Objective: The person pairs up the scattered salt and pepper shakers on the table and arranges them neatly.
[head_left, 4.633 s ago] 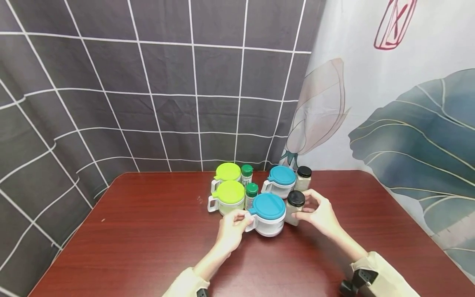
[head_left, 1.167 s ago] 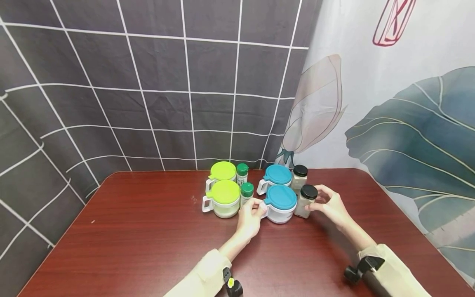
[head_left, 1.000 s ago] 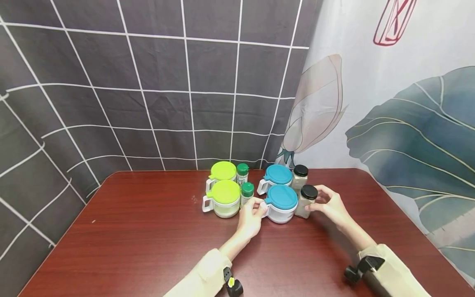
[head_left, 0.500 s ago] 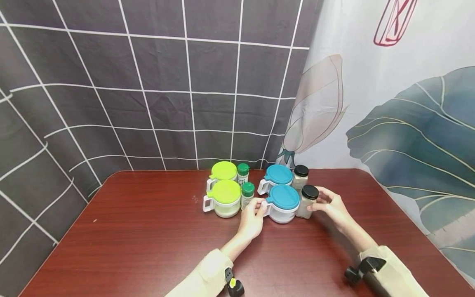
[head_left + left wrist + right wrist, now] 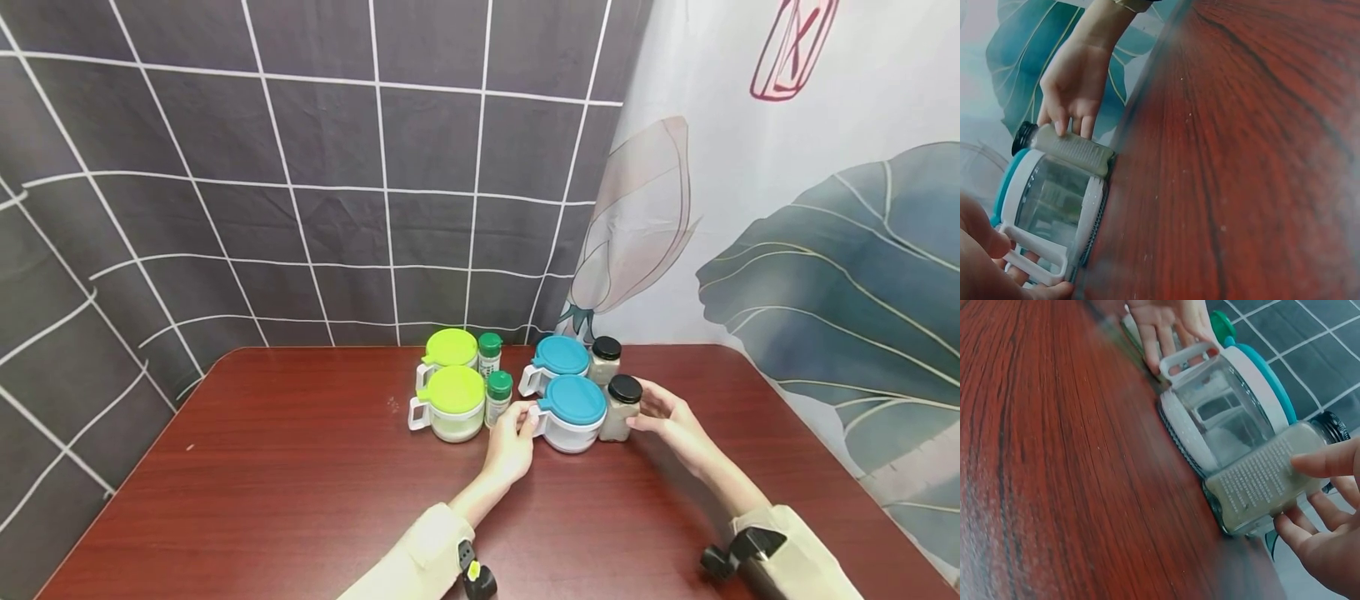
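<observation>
In the head view my left hand (image 5: 510, 443) pinches the white handle of the front blue-lidded seasoning jar (image 5: 573, 414). The left wrist view shows the thumb at the handle (image 5: 1036, 255) and fingertips around it. My right hand (image 5: 675, 429) holds the front black-capped spice bottle (image 5: 618, 408), its thumb on the labelled side and the other fingers behind. This square glass bottle (image 5: 1260, 478) stands upright, right against the jar's right side. Behind them are a second blue-lidded jar (image 5: 560, 358) and another black-capped bottle (image 5: 604, 360).
To the left stand two green-lidded jars (image 5: 452, 402) with white handles and two green-capped shakers (image 5: 498, 398), one behind the other. The front shaker is close to my left fingers. All stand near the back edge of the red-brown table (image 5: 315, 467), before a grey checked curtain (image 5: 322, 208).
Since the oldest frame, both hands have moved the front blue-lidded jar and black-capped bottle right and back, away from the green-capped shaker. Over the last half second, little has shifted.
</observation>
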Demonstrator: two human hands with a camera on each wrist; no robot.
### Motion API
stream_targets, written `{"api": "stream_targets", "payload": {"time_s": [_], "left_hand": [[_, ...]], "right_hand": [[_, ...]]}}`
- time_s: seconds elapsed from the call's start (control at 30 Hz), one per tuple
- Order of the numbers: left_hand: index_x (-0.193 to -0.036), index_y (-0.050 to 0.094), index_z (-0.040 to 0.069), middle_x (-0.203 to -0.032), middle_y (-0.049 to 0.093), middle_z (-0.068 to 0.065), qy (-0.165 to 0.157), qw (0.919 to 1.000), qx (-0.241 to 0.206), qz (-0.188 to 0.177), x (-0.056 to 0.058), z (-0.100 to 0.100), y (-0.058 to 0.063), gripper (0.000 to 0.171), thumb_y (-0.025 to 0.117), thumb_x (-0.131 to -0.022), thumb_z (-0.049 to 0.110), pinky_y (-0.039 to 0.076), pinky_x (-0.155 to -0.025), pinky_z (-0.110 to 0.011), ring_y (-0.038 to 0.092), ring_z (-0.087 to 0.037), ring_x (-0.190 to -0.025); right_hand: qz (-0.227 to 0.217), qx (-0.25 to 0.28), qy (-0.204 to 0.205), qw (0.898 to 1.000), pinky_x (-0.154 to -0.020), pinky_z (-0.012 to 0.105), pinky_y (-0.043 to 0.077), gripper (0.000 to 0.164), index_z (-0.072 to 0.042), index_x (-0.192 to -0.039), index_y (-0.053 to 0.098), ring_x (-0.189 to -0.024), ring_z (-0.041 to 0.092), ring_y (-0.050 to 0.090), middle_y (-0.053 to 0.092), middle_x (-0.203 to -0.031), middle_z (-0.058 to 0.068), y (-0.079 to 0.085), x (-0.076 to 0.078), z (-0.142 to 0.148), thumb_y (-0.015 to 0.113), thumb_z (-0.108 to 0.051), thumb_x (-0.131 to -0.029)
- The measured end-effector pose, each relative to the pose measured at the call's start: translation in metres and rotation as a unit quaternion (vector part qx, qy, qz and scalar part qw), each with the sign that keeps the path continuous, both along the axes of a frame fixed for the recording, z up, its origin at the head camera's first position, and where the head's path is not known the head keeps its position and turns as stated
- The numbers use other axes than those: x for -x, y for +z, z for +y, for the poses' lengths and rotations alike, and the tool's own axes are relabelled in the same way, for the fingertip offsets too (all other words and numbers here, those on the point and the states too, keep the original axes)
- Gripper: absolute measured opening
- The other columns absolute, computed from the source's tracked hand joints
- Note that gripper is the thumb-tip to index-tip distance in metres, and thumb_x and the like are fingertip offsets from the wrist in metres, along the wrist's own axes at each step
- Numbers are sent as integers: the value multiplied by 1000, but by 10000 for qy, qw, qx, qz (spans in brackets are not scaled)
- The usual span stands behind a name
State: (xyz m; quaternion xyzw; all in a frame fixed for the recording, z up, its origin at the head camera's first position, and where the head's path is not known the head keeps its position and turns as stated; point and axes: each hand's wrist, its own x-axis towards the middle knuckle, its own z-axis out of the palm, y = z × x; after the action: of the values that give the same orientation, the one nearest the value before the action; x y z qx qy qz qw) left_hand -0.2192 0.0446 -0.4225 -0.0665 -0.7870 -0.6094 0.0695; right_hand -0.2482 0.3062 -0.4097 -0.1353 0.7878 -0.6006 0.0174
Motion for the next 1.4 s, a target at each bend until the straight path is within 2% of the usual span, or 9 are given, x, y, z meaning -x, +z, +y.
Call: {"api": "stream_targets", "payload": {"time_s": [0.23,0.37,0.53,0.77,1.0,1.13,1.3,1.4], "left_hand": [[-114,62,1,-111,68,-16,5,9999,92,97,2,0,-1,21,53,-95,4,51,-89,-40,64,-30,-106],[-115,62,2,-112,68,-16,-24,10000,86,28,3,0,-2,22,52,-96,5,50,-91,-40,63,-30,-108],[-118,62,1,-114,68,-16,-89,9999,27,56,4,-2,-4,24,51,-96,5,50,-93,-42,63,-31,-110],[-124,61,-3,-118,67,-18,-168,9997,-130,107,3,-5,-2,30,53,-95,4,48,-96,-45,63,-32,-113],[-124,61,-2,-121,66,-18,-72,9996,-40,276,-3,-8,3,34,58,-90,0,49,-94,-46,65,-33,-109],[-125,61,-2,-123,65,-17,-76,9998,-39,198,-6,-11,7,35,59,-90,2,50,-93,-42,64,-32,-111],[-126,59,-4,-125,64,-18,-303,9995,67,22,-10,-19,11,34,55,-94,5,50,-94,-41,63,-31,-114],[-124,61,-4,-125,64,-16,-541,9983,231,23,-13,-28,12,32,52,-96,6,48,-97,-43,62,-29,-116]], "right_hand": [[163,110,156,9997,-82,13,48,49,-6,-134,46,-102,-9,58,61,-111,-27,-1,0,1,61,3,-87],[213,104,126,9996,-83,11,47,49,-6,-134,45,-104,-11,57,60,-112,-29,-1,-1,0,61,2,-88],[291,2,50,9996,-83,10,46,50,0,-135,43,-103,-11,56,60,-112,-29,-1,-2,-1,61,2,-88],[377,-379,-215,9983,-85,6,43,56,7,-138,37,-103,-16,53,56,-110,-33,-1,-5,-4,62,-3,-89],[891,-736,-615,9914,-83,6,44,53,5,-137,41,-101,-17,51,51,-111,-33,-1,-15,-12,62,-1,-88],[1111,-873,-847,9863,-82,6,44,53,4,-137,43,-100,-17,50,54,-115,-21,1,-16,-15,63,1,-87],[1202,-1057,-1085,9811,-80,5,45,49,3,-136,46,-98,-18,51,60,-123,13,3,-17,-17,61,1,-89],[1148,-1211,-1174,9790,-78,4,44,46,4,-136,47,-94,-18,52,59,-122,26,3,-21,-16,59,-3,-92]]}}
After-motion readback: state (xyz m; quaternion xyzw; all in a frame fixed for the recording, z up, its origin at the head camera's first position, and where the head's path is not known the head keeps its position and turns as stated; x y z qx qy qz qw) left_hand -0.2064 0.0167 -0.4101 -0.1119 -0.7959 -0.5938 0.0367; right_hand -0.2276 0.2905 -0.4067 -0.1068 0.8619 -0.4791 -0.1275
